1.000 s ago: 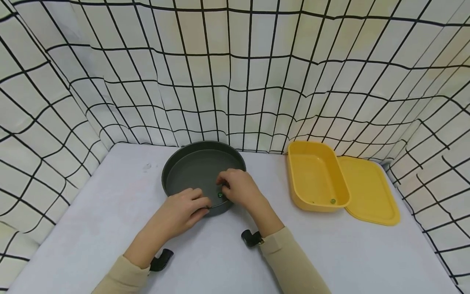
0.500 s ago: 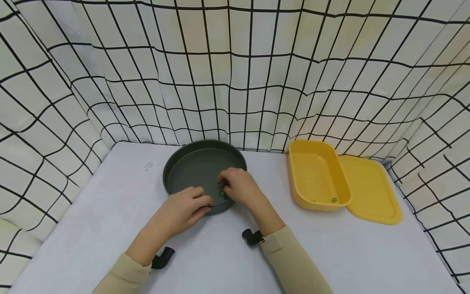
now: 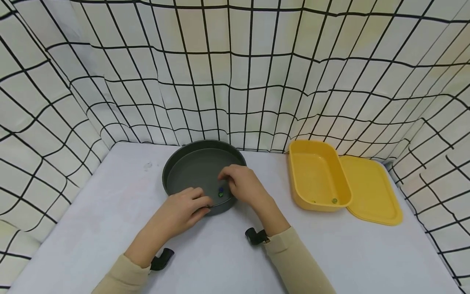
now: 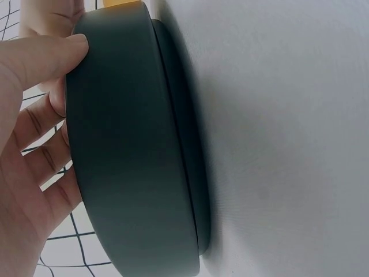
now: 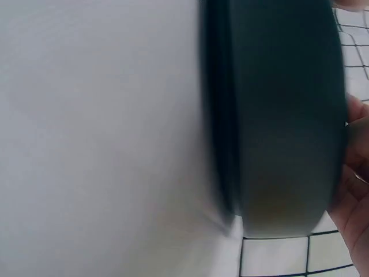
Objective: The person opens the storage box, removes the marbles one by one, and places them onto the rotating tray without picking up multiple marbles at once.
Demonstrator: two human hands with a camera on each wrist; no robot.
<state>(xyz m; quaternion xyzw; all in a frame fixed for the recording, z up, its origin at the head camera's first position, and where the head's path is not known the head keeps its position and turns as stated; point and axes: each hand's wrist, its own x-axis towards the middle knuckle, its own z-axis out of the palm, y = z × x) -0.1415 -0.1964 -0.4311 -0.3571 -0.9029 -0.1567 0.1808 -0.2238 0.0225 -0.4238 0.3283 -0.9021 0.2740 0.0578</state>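
A dark grey round pan (image 3: 198, 169) sits at the back of the table. My left hand (image 3: 186, 207) grips its near rim; the left wrist view shows the thumb (image 4: 63, 55) on the outer wall and the fingers over the inner side. My right hand (image 3: 241, 183) reaches over the pan's right side, fingers bent downward. Its fingertips are hidden, and I cannot tell whether they hold anything. Just left of it, a green marble (image 3: 220, 194) and a dark blue marble (image 3: 221, 190) lie together on the pan floor. In the right wrist view the pan's wall (image 5: 288, 115) covers most of that hand.
To the right stands a yellow rectangular container (image 3: 317, 175) with a small greenish marble (image 3: 334, 201) near its front corner. Its yellow lid (image 3: 371, 192) lies flat beside it, partly under its edge. White cloth with a black grid (image 3: 235, 69) walls the table's back and sides.
My right hand has shifted slightly up and right, away from the green marble, and the blue marble now shows beside it. My left hand stays on the rim.
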